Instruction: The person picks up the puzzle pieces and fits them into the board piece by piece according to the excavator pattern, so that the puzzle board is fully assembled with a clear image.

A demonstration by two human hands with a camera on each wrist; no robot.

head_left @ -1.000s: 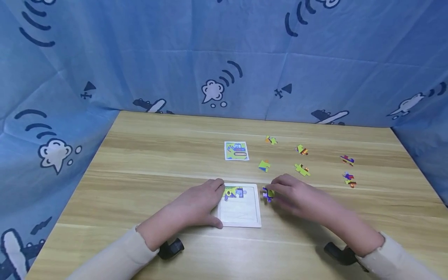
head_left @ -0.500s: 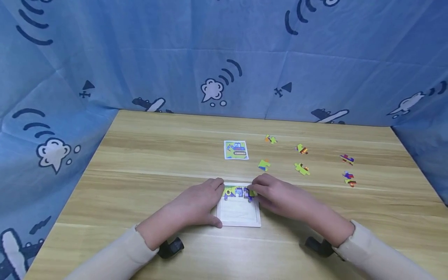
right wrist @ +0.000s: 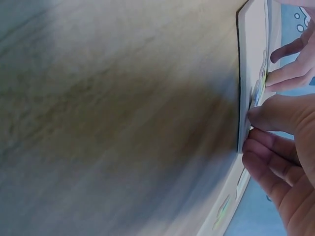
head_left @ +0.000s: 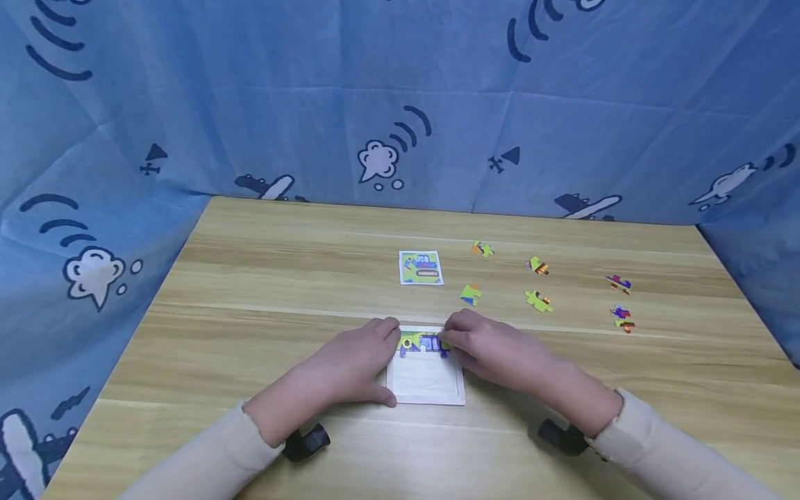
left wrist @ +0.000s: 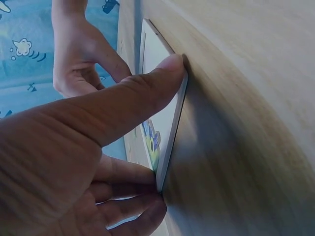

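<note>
White puzzle tray (head_left: 428,382), flat on the worktop (head_left: 262,278), well in from its far edge; left hand (head_left: 350,364) grips its left side between thumb and fingers. Right hand (head_left: 496,351), fingers pinching a puzzle piece (head_left: 444,347) near the tray's far right corner. Picture card (head_left: 421,268) beyond.

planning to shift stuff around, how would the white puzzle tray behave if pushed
The white puzzle tray looks stiff, with straight edges, and probably light, being thin. Lying flat on the table, it would likely slide rather than tip.
</note>
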